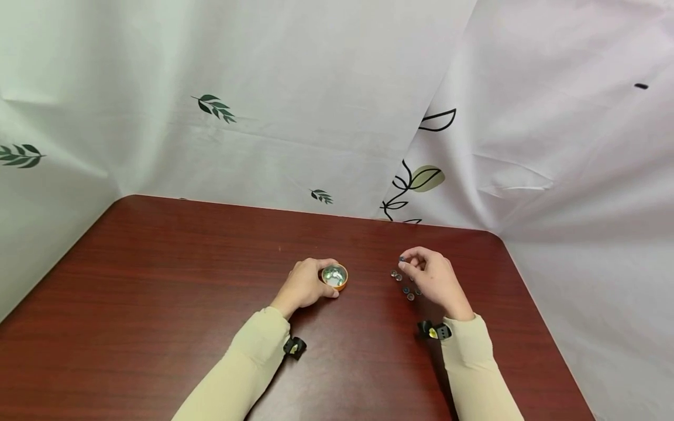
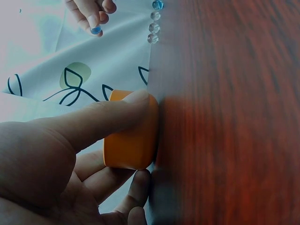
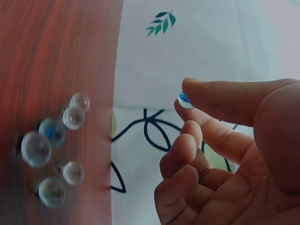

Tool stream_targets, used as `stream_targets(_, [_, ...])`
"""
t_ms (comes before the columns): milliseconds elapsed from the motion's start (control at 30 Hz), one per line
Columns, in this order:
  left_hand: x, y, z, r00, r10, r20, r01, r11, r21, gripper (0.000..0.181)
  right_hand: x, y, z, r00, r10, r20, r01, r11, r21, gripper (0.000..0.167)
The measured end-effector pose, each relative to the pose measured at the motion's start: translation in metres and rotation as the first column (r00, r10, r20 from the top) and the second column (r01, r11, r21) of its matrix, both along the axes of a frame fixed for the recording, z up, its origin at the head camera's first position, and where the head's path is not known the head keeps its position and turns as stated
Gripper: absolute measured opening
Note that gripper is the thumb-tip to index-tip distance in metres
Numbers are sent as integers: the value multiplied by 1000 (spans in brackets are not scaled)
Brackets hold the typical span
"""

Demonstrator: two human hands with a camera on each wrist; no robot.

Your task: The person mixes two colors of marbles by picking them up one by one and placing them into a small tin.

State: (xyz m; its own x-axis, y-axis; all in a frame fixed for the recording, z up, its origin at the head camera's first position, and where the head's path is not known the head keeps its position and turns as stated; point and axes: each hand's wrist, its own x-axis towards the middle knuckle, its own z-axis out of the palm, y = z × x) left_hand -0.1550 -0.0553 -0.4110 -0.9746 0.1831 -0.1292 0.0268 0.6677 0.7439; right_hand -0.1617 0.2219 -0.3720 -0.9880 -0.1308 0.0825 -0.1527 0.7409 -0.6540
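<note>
My left hand (image 1: pixel 306 283) grips a small round orange bowl (image 2: pixel 131 136) by its sides, thumb on one wall and fingers round the other. The bowl stands on the table, and its shiny inside shows in the head view. Between thumb and forefinger, my right hand (image 1: pixel 432 278) pinches a clear marble with blue in it (image 3: pixel 185 100), held above the table. Below and beside that hand, several loose marbles (image 3: pixel 36 149) lie on the wood, mostly clear, one with blue inside (image 3: pixel 52 132). In the head view the right hand partly covers some of them.
The reddish-brown wooden table (image 1: pixel 158 280) has rounded far corners. White cloth with leaf prints (image 1: pixel 316 117) hangs behind it and along its sides. Dark straps with small devices sit on both wrists, over light sleeves (image 1: pixel 237 362).
</note>
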Motion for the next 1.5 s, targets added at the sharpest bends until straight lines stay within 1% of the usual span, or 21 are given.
stream_targets(133, [0, 0, 0, 1000, 2, 0, -2, 1000, 1, 60, 1, -8, 1, 1000, 20, 5, -20, 1000, -17, 9])
stream_targets(400, [0, 0, 0, 1000, 5, -5, -5, 1000, -1, 60, 2, -20, 3, 999, 44, -1, -44, 999, -18, 8])
stream_targets(600, [0, 0, 1, 1000, 4, -10, -4, 1000, 0, 61, 2, -29, 1, 998, 70, 5, -69, 997, -43, 7])
stream_targets(833, [0, -1, 0, 1000, 2, -7, -2, 1000, -4, 61, 3, -40, -2, 995, 92, -38, -92, 996, 1, 6])
stream_targets(933, [0, -1, 0, 1000, 1, -10, -1, 1000, -3, 61, 3, -46, -4, 994, 103, -45, -103, 995, 4, 5])
stream_targets(1167, [0, -1, 0, 1000, -8, -25, 8, 1000, 4, 60, 3, -56, -6, 991, 129, -43, -129, 992, 1, 5])
stream_targets(1333, [-1, -1, -1, 1000, -8, -23, 8, 1000, 1, 58, 2, -62, -6, 988, 149, -46, -150, 989, -2, 6])
stream_targets(1500, [-2, -2, -1, 1000, -14, -28, 14, 1000, 1, 58, 2, -68, -6, 987, 154, -33, -154, 988, 4, 6])
